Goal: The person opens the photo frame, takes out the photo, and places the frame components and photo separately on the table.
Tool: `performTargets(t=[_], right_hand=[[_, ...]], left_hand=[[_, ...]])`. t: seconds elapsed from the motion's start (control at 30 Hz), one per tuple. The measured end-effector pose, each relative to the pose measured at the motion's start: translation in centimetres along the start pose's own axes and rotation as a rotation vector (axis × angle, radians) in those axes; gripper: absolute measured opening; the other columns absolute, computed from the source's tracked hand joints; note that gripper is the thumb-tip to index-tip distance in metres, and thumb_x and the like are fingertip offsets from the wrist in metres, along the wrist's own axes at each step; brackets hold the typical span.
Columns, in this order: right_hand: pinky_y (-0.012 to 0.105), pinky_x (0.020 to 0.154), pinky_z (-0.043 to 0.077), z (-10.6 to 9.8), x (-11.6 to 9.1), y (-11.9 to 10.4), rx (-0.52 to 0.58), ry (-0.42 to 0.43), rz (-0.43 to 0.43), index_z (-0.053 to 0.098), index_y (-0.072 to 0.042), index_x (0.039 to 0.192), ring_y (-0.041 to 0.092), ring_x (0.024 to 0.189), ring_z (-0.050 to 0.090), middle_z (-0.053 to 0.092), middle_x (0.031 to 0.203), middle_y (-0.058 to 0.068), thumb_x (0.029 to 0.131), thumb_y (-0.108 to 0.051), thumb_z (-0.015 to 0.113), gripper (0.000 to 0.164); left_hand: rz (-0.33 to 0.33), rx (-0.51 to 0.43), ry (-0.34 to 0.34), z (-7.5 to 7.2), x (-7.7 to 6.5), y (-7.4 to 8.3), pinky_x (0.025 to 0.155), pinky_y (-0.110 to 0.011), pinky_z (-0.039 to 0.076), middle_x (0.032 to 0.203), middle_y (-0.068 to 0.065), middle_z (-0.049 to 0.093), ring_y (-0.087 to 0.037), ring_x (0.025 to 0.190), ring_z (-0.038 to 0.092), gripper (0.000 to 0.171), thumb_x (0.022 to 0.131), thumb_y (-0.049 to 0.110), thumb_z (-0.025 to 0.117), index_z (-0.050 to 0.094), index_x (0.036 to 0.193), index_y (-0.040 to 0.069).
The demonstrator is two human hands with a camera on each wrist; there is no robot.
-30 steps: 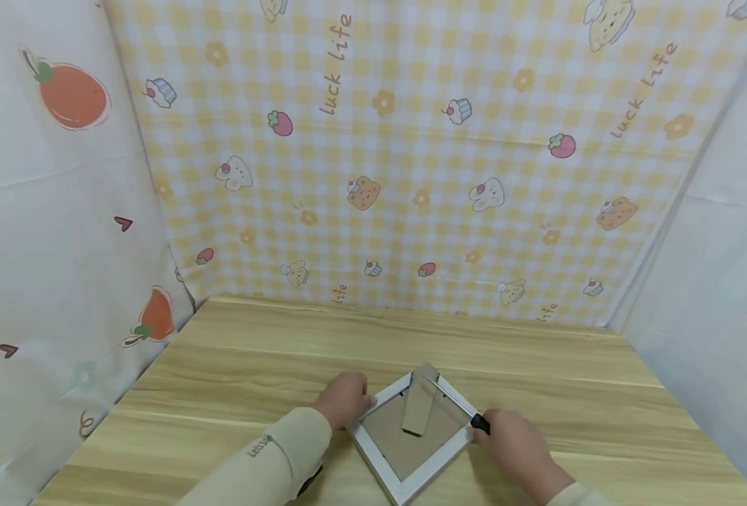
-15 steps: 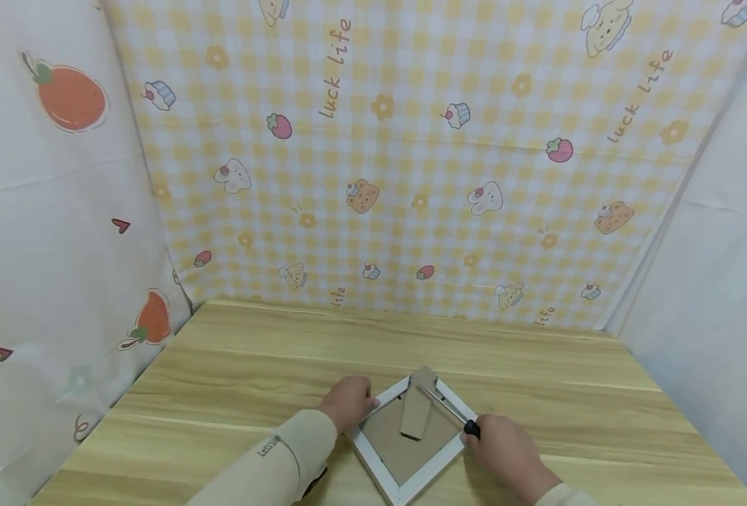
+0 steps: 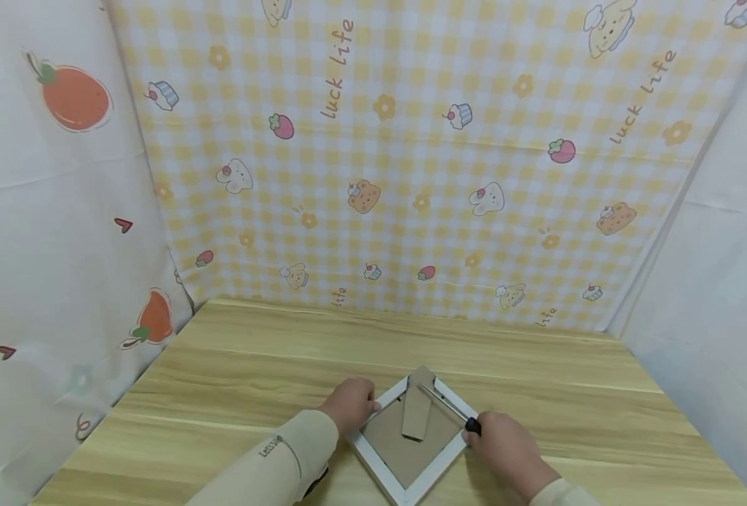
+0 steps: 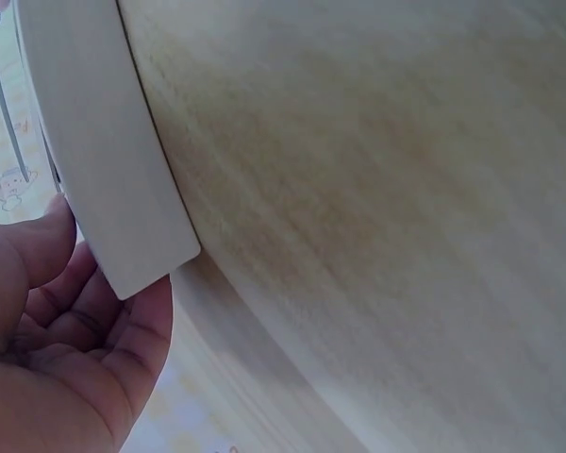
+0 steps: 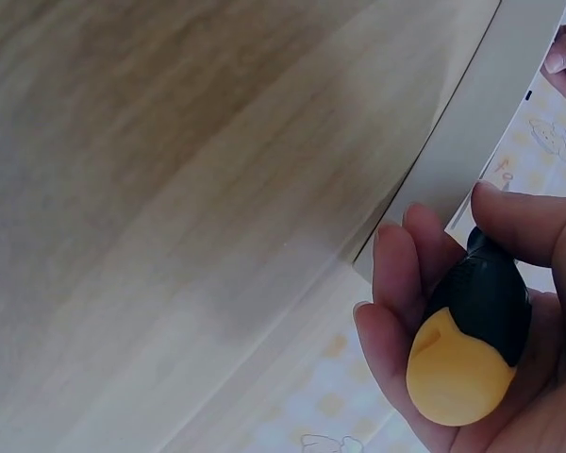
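Note:
A white picture frame (image 3: 436, 469) lies face down on the table, turned like a diamond, its brown backboard (image 3: 382, 429) and easel flap (image 3: 416, 418) facing up. My left hand (image 3: 350, 405) grips its left corner; in the left wrist view the thumb is on the back and curled fingers (image 4: 149, 330) reach under the edge. My right hand (image 3: 507, 446), by the right corner, holds a screwdriver (image 3: 472, 426). Its black-and-yellow handle (image 5: 462, 373) sits within the fingers. The metal shaft (image 3: 450, 406) crosses the frame, its tip over the flap's upper part; contact cannot be told.
The wood-grain table (image 3: 272, 351) extends around the frame on both sides. A yellow checked cloth (image 3: 398, 154) hangs behind it. White cloths hang at the left (image 3: 63, 232) and right (image 3: 696, 281).
The screwdriver's tip has shifted left and slightly nearer, from beside the flap's upper right edge onto the flap. My right hand moved slightly left with it. The left hand keeps its hold.

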State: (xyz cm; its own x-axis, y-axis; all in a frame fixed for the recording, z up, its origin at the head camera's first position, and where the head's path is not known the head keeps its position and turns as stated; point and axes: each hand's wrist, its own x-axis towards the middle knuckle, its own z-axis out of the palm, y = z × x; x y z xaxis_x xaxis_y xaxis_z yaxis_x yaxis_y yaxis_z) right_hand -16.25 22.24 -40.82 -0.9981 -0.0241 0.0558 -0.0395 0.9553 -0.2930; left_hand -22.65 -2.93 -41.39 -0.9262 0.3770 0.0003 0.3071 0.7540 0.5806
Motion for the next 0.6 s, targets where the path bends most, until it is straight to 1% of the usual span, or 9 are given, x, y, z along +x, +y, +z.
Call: performTargets(t=[0.2, 0.33, 0.6], right_hand=[[0.029, 0.049, 0.032, -0.18, 0.15, -0.08, 0.028, -0.030, 0.018, 0.052, -0.009, 0.065, 0.016, 0.053, 0.042, 0.047, 0.059, 0.001, 0.085, -0.023, 0.070, 0.029], [0.028, 0.049, 0.031, -0.22, 0.29, -0.05, 0.045, -0.047, 0.042, 0.052, -0.009, 0.066, 0.016, 0.053, 0.042, 0.046, 0.058, 0.001, 0.086, -0.021, 0.069, 0.029], [0.028, 0.049, 0.031, -0.28, 0.61, 0.13, 0.055, -0.037, 0.034, 0.051, -0.009, 0.065, 0.015, 0.053, 0.041, 0.045, 0.057, 0.001, 0.086, -0.019, 0.069, 0.029]], left_hand=[[-0.016, -0.010, -0.017, 0.18, -0.05, -0.20, 0.057, -0.027, 0.040, 0.064, 0.001, 0.047, -0.013, 0.061, 0.044, 0.026, 0.090, 0.014, 0.066, 0.051, 0.069, 0.008], [-0.011, -0.014, -0.014, 0.30, -0.09, -0.31, 0.056, -0.027, 0.039, 0.063, 0.002, 0.046, -0.013, 0.061, 0.043, 0.027, 0.090, 0.015, 0.066, 0.051, 0.068, 0.009], [0.035, 0.005, -0.002, 0.08, -0.48, -0.14, 0.054, -0.025, 0.036, 0.062, 0.003, 0.042, -0.011, 0.059, 0.039, 0.031, 0.087, 0.014, 0.069, 0.048, 0.065, 0.008]])
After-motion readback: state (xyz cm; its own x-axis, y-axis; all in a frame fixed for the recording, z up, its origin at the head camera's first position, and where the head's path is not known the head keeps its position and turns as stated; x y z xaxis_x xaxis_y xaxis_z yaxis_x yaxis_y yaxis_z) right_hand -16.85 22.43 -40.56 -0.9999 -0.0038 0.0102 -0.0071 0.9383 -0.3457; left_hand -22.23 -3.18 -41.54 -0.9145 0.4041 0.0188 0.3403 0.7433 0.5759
